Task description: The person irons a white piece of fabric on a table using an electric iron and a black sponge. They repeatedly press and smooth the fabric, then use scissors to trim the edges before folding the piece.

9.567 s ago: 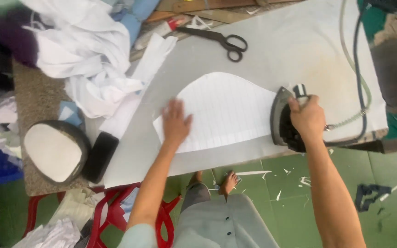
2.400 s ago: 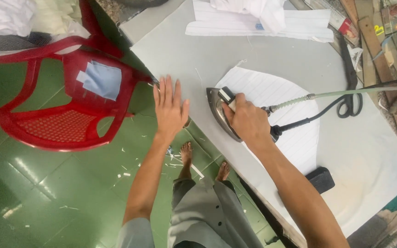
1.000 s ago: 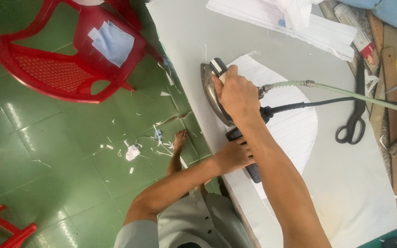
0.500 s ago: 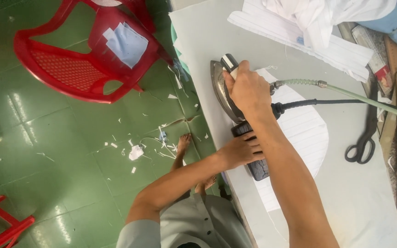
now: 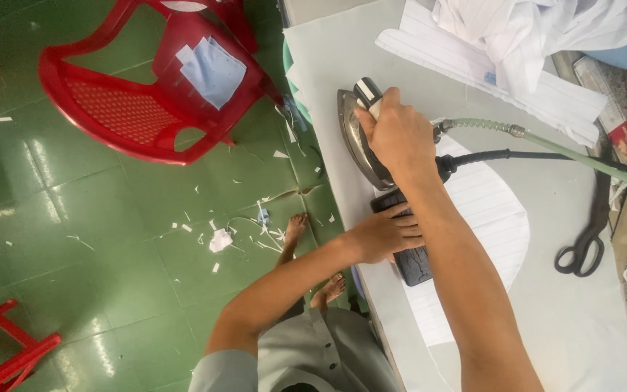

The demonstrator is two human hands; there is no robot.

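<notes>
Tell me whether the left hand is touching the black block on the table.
Touching. The head view shows the left hand lying on the black block, its fingers spread across the block's top with no gap.

A red plastic chair (image 5: 128,109) stands on the green floor (image 5: 74,239) with a pale blue cloth scrap (image 5: 213,62) on its seat. Black scissors (image 5: 582,250) lie on the tabletop (image 5: 582,327) near heaped white fabric (image 5: 538,29).

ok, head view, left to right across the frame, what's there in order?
Red plastic chair → iron gripped by right hand → white striped fabric piece → black scissors.
</notes>
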